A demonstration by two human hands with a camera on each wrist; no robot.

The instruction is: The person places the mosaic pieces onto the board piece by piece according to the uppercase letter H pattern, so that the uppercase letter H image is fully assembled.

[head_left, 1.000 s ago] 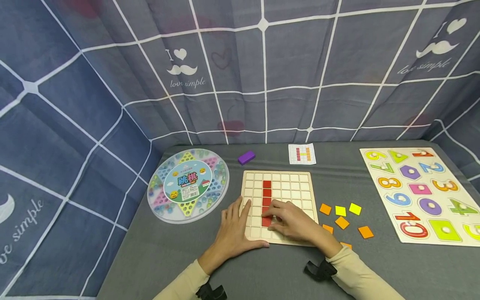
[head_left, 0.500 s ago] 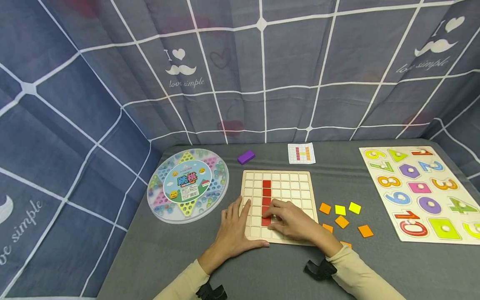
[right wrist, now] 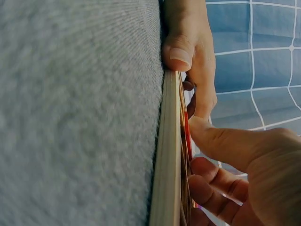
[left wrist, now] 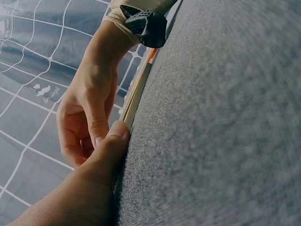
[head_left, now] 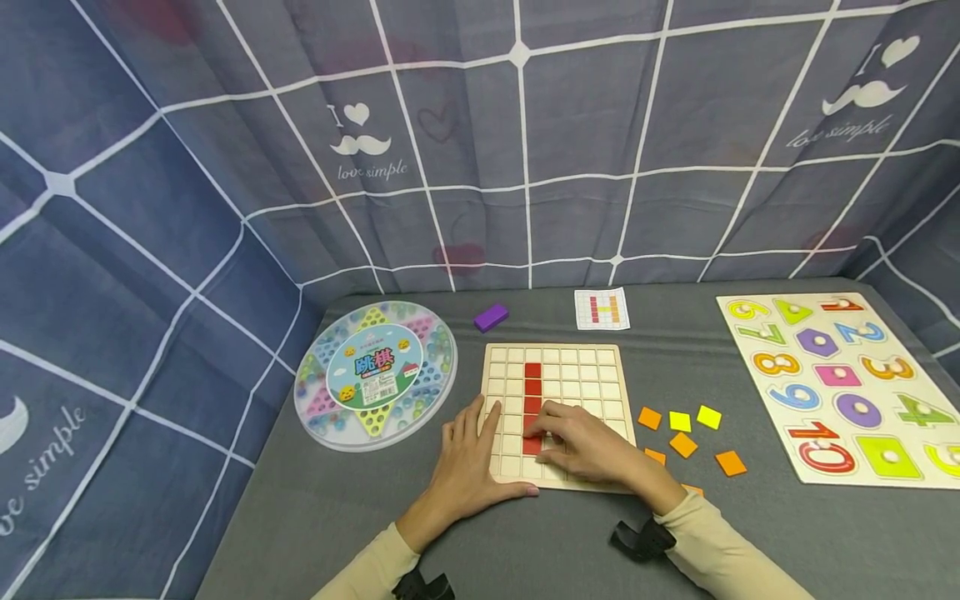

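Note:
A wooden grid board (head_left: 582, 367) lies on the grey tabletop, with a column of several red square tiles (head_left: 532, 387) set in it. My left hand (head_left: 468, 458) rests at the board's near left corner, fingers spread along the left side and thumb against the near edge. Over the lower part of the red column, my right hand (head_left: 581, 437) has its fingers bent and thumb down at a red tile (right wrist: 188, 134). In the right wrist view the thumb touches that tile close to the board; the fingertips partly hide it.
Loose orange tiles (head_left: 683, 445) and yellow-green tiles (head_left: 708, 417) lie right of the board. Behind it are a pattern card (head_left: 602, 309) and a purple block (head_left: 491, 317). A round Chinese checkers box (head_left: 375, 375) sits left, a number puzzle board (head_left: 840, 392) far right.
The head view shifts slightly. Both hands keep their places at the board, and the tiles stay where they were.

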